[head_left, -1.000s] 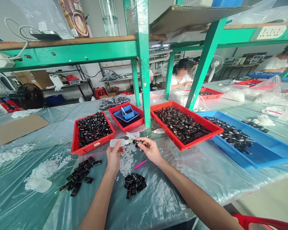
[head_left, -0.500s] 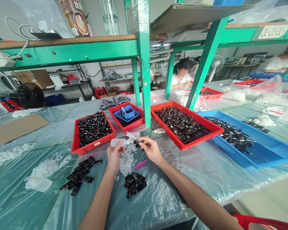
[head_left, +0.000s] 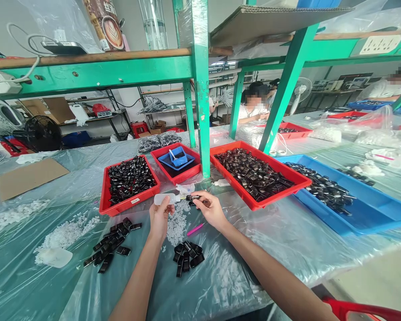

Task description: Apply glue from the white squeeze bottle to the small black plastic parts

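My left hand (head_left: 159,218) is closed round a small translucent squeeze bottle (head_left: 164,199), its nozzle pointing right. My right hand (head_left: 211,209) pinches a small glossy black part (head_left: 194,199) right at the nozzle tip. Below my hands lies a small pile of black parts (head_left: 187,257); a looser pile of black parts (head_left: 111,244) sits to the left. White granules (head_left: 177,223) are scattered between my hands, and a pink stick (head_left: 195,229) lies under my right wrist.
Three red trays stand behind: one (head_left: 104,206) with black parts, a middle one (head_left: 160,157) with a blue scoop box, a long one (head_left: 254,205) right of the green post (head_left: 201,98). A blue tray (head_left: 370,214) lies far right. Other people work at the back.
Almost nothing moved. My right hand shifted the black part slightly against the bottle's nozzle.
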Available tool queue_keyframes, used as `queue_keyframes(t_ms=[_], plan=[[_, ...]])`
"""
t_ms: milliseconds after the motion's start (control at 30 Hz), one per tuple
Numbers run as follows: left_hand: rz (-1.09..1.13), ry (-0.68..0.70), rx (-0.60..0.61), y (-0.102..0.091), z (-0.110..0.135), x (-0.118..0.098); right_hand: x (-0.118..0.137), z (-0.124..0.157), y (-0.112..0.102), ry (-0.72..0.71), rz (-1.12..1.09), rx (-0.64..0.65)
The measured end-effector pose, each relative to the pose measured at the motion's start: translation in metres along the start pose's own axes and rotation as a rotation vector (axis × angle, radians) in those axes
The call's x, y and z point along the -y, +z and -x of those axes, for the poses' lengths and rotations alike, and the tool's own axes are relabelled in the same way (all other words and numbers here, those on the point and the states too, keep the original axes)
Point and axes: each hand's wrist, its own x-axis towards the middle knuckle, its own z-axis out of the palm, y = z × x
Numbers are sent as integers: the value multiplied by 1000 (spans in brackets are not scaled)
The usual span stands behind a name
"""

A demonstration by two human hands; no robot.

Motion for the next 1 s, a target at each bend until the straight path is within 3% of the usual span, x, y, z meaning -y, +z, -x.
queue_keyframes(t_ms=[1000], plan=[[48,-54,-5,1,-2,2,-6,-1,-1,75,16,-22]])
